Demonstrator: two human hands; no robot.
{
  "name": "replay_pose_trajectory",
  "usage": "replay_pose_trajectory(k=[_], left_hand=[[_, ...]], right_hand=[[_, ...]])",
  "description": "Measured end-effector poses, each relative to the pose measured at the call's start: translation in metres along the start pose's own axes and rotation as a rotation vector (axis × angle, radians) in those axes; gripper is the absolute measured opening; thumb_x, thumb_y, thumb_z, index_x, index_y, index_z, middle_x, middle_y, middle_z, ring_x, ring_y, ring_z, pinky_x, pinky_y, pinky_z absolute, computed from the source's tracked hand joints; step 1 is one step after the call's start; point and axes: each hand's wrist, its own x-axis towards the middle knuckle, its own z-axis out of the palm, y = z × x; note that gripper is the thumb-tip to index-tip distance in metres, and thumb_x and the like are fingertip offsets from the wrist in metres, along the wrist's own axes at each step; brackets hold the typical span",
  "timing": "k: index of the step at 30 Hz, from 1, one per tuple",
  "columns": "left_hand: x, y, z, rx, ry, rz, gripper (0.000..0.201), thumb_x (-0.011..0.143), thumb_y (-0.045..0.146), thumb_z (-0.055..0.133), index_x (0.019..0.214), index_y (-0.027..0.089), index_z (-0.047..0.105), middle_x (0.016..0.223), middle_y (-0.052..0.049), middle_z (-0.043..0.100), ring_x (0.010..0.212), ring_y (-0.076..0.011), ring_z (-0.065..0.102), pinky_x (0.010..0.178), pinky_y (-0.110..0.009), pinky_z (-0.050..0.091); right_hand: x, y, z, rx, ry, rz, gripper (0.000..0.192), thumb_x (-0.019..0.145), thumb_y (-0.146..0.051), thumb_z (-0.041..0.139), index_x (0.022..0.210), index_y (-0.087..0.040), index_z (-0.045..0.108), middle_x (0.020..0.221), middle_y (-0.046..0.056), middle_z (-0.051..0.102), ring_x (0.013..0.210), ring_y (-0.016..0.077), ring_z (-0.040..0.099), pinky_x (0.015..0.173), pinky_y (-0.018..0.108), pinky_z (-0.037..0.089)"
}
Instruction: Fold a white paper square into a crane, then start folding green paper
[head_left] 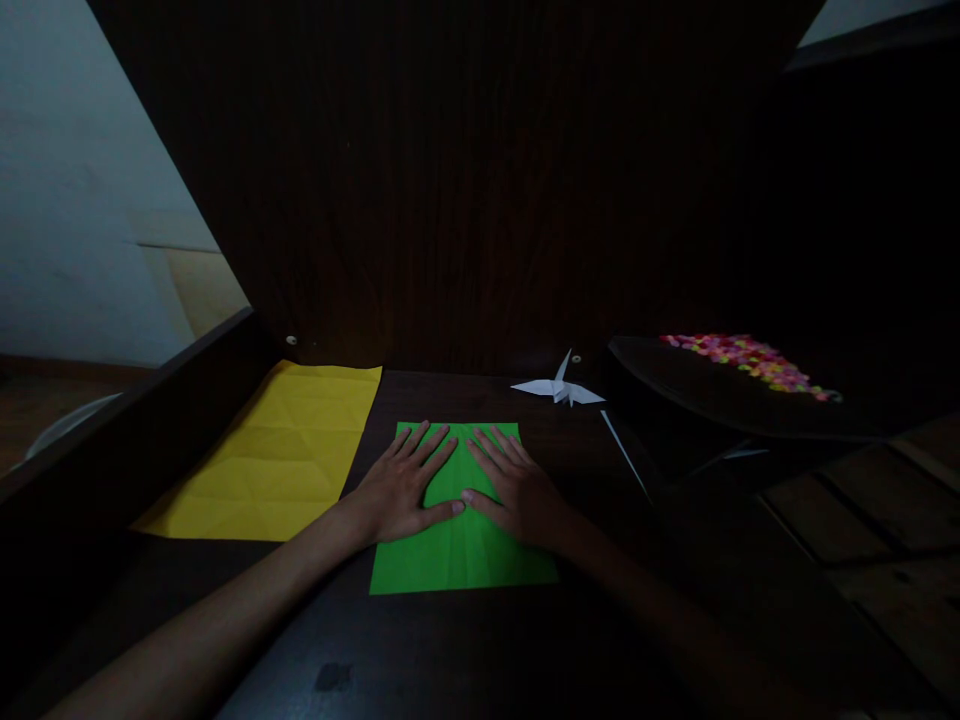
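1. Both hands are down flat on the green paper [465,555], which lies on the dark table [465,660] right in the near middle of the scene.
2. The left hand [401,490] presses on the sheet's left half, fingers spread and stretched out toward the far edge, palm down, gripping nothing.
3. The right hand [517,490] mirrors it on the right half, equally open and flat, nothing held in it.
4. The two thumbs point inward and their tips nearly meet over the middle of the sheet; whether they touch is hard to tell in this dim light.
5. The near part of the green paper shows bare below the hands, with faint lengthwise crease lines.
6. To the left, just beside the green sheet but apart from it, lies a larger yellow paper [277,455], creased in a grid of folds.
7. Far right of the hands, a white paper crane [559,388] stands on the table, well clear of the fingers.
8. No brand, label or writing can be read anywhere.
9. On the right, a dark tray [675,395] holds a heap of small colourful pieces [750,360], pink, yellow and green; what they are is too small to tell.
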Motion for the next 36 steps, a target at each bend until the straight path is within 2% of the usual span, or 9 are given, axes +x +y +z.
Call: replay_pose_trajectory(k=[6, 19, 22, 25, 28, 33, 36], left_hand=[[0.000, -0.005, 0.002, 0.007, -0.002, -0.022, 0.087, 0.084, 0.078, 0.035, 0.153, 0.026, 0.023, 0.160, -0.008, 0.019, 0.146, -0.0378, 0.014, 0.116, -0.056, 0.017], [-0.007, 0.001, 0.001, -0.006, 0.047, -0.025, 0.083, 0.088, 0.073, 0.035, 0.152, 0.021, 0.025, 0.159, -0.011, 0.024, 0.146, -0.0391, 0.016, 0.116, -0.060, 0.014], [-0.007, 0.001, 0.000, -0.003, 0.031, -0.029, 0.085, 0.088, 0.073, 0.036, 0.152, 0.018, 0.027, 0.158, -0.014, 0.025, 0.145, -0.0406, 0.015, 0.115, -0.062, 0.011], [-0.007, 0.000, 0.000, -0.014, 0.028, -0.013, 0.086, 0.087, 0.073, 0.038, 0.150, 0.015, 0.030, 0.158, -0.015, 0.025, 0.145, -0.0406, 0.015, 0.116, -0.062, 0.012], [-0.007, 0.000, -0.001, -0.046, 0.031, 0.027, 0.083, 0.088, 0.071, 0.039, 0.148, 0.014, 0.032, 0.158, -0.014, 0.024, 0.146, -0.0382, 0.015, 0.117, -0.059, 0.015], [-0.006, 0.002, -0.003, -0.075, 0.034, 0.048, 0.077, 0.086, 0.070, 0.044, 0.140, 0.014, 0.042, 0.158, -0.013, 0.025, 0.146, -0.0376, 0.018, 0.117, -0.057, 0.019], [-0.005, 0.004, -0.005, -0.080, 0.039, 0.039, 0.073, 0.085, 0.070, 0.046, 0.135, 0.015, 0.046, 0.156, -0.013, 0.030, 0.145, -0.0382, 0.020, 0.116, -0.058, 0.021]], right_hand=[[0.001, 0.003, -0.002, -0.035, -0.028, 0.051, 0.076, 0.092, -0.061, 0.044, 0.148, -0.010, 0.034, 0.155, 0.015, 0.032, 0.144, 0.0343, 0.025, 0.116, 0.057, 0.025], [-0.002, 0.028, 0.003, -0.049, 0.098, 0.157, 0.074, 0.089, -0.060, 0.051, 0.145, -0.014, 0.039, 0.152, 0.021, 0.034, 0.143, 0.0363, 0.028, 0.113, 0.061, 0.023], [0.000, 0.031, 0.002, 0.004, 0.154, 0.184, 0.069, 0.086, -0.055, 0.056, 0.142, -0.016, 0.043, 0.149, 0.019, 0.041, 0.140, 0.0360, 0.033, 0.112, 0.061, 0.025], [0.003, 0.029, -0.002, 0.104, 0.218, 0.240, 0.059, 0.083, -0.041, 0.061, 0.135, -0.016, 0.047, 0.136, 0.017, 0.054, 0.131, 0.0339, 0.046, 0.109, 0.057, 0.034], [0.005, 0.025, -0.009, 0.232, 0.258, 0.321, 0.050, 0.080, -0.032, 0.061, 0.126, -0.018, 0.050, 0.120, 0.013, 0.062, 0.114, 0.0293, 0.057, 0.099, 0.051, 0.046], [0.003, 0.024, -0.017, 0.244, 0.368, 0.393, 0.038, 0.077, -0.029, 0.061, 0.113, -0.020, 0.054, 0.102, 0.009, 0.064, 0.097, 0.0281, 0.060, 0.088, 0.049, 0.050], [0.002, 0.025, -0.018, 0.309, 0.397, 0.440, 0.036, 0.076, -0.029, 0.062, 0.109, -0.019, 0.054, 0.097, 0.009, 0.062, 0.079, 0.0226, 0.062, 0.075, 0.042, 0.054]])
